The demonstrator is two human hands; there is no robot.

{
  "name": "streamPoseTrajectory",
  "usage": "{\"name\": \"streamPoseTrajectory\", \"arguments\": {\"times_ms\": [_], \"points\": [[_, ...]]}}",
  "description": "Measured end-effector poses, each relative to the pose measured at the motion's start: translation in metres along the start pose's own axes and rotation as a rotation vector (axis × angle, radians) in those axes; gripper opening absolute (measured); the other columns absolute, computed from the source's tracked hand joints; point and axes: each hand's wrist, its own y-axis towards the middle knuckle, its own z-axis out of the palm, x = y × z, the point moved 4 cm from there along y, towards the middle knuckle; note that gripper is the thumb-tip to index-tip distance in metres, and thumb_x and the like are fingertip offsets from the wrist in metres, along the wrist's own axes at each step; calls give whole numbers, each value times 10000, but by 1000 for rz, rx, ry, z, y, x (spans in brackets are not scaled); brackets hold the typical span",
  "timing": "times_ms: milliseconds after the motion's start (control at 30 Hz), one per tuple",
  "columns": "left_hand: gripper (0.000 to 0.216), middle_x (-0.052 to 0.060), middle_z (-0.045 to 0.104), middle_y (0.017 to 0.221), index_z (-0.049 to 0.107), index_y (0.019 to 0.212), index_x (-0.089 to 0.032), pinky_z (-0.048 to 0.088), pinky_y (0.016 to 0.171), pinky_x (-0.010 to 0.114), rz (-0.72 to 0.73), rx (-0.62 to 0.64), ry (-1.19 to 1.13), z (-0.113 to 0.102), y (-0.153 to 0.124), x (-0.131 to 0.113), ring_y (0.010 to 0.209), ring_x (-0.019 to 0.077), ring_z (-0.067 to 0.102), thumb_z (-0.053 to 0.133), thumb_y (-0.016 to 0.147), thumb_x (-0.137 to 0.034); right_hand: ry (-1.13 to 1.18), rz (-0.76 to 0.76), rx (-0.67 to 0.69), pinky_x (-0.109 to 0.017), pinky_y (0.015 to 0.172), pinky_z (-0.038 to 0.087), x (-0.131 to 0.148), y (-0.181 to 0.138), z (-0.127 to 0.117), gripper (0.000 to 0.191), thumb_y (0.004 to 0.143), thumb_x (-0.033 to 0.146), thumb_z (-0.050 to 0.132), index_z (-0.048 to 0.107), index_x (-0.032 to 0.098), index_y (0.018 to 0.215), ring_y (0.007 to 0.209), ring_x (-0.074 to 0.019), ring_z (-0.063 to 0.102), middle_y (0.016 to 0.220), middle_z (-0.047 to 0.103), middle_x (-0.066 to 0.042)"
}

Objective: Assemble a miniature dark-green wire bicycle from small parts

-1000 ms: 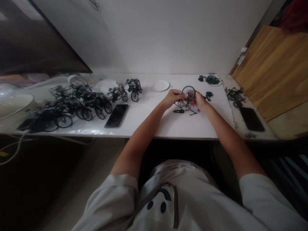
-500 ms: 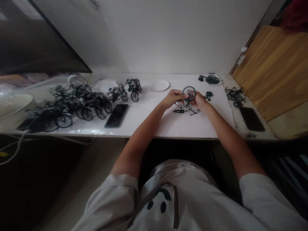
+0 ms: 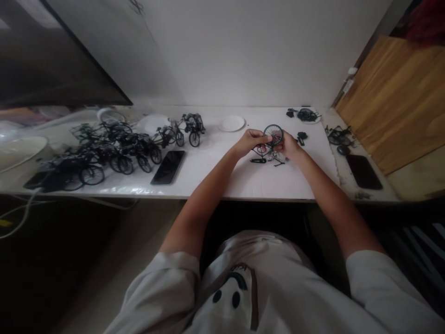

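Over the white table (image 3: 250, 181), my left hand (image 3: 249, 140) and my right hand (image 3: 288, 144) pinch a small spoked bicycle wheel (image 3: 273, 133) from either side and hold it upright. Both hands have their fingers curled closed on it. Directly under the wheel lie small dark model parts (image 3: 267, 159), among them a frame piece and thin rods. A little dark green part (image 3: 301, 137) rests just right of my right hand.
Several finished dark model bicycles (image 3: 114, 148) crowd the table's left half, with a black phone (image 3: 168, 167) beside them. A white plate (image 3: 232, 123) sits behind my hands. More parts (image 3: 306, 114) lie at the back right, and another phone (image 3: 363, 171) at the right edge.
The wheel has shifted very slightly between my fingers; otherwise the hands stay in the same place.
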Motion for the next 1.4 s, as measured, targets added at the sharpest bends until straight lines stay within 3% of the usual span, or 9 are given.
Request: {"name": "streamPoseTrajectory", "arguments": {"times_ms": [133,367,533,667,867,1000,1167,1400], "points": [[459,38,725,600,753,724,-140,345,551,216,-2,2,6,-1,0,1,522,68,595,943,793,-553,-6,-34,41,-143,415,190,1,-1,2,292,775,364,696,456,220,691,496,-59,206,614,321,70],[453,35,727,597,750,722,-141,357,552,217,-11,0,7,0,0,1,519,67,606,952,787,-542,-43,-51,50,-140,416,189,3,-3,5,286,777,327,709,462,216,688,509,-63,177,603,313,72],[454,32,723,592,732,700,-143,354,552,215,-9,10,7,2,-2,-2,533,67,610,955,781,-530,30,21,-7,-160,397,199,-1,0,2,300,913,428,567,479,228,707,486,-92,183,566,334,52],[479,29,720,591,716,682,-144,350,548,217,-11,11,13,2,-2,-4,520,65,597,955,770,-549,43,45,-24,-166,401,207,-1,-1,1,348,940,466,582,460,229,716,475,-89,197,581,366,48],[482,27,720,595,735,707,-144,351,549,209,5,21,5,1,-3,-4,521,61,595,957,762,-568,31,43,-9,-161,416,232,1,-4,-1,287,861,393,633,471,219,701,485,-80,219,589,344,57],[459,29,724,601,751,728,-141,350,539,200,-6,28,2,-2,-2,-3,525,63,607,957,773,-548,5,81,19,-162,410,206,2,-5,3,301,864,435,635,472,226,722,477,-84,237,590,317,63],[437,36,725,606,774,747,-141,354,522,191,-17,44,-13,-3,-1,1,530,65,622,952,789,-538,2,75,61,-160,422,201,8,-9,10,350,845,434,640,395,233,697,480,-75,185,588,243,73],[465,25,714,620,791,758,-148,412,509,186,-20,26,-103,-5,3,5,523,68,630,989,717,-567,-10,73,186,-163,436,185,11,-13,13,363,680,360,728,386,241,706,492,-66,194,602,179,93]]}}
